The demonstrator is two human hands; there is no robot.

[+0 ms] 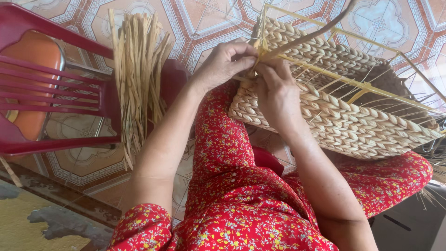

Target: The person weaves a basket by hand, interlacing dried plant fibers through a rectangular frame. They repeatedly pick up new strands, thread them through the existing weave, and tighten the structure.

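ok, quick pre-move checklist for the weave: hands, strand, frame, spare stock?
1. Left hand on the working strand: ok, fingertips pinch it at the basket corner.
2. Right hand steadying the woven basket: ok, it presses on the braided wall beside the left hand.
3. Basket supported: ok, it rests on the lap.
4. Yellow frame rods in line: ok, they run straight along the rim; far end out of view.
5. Spare straw bundle within reach: ok, it hangs over the red chair beside the left arm.
6. Strand tension: cannot tell.
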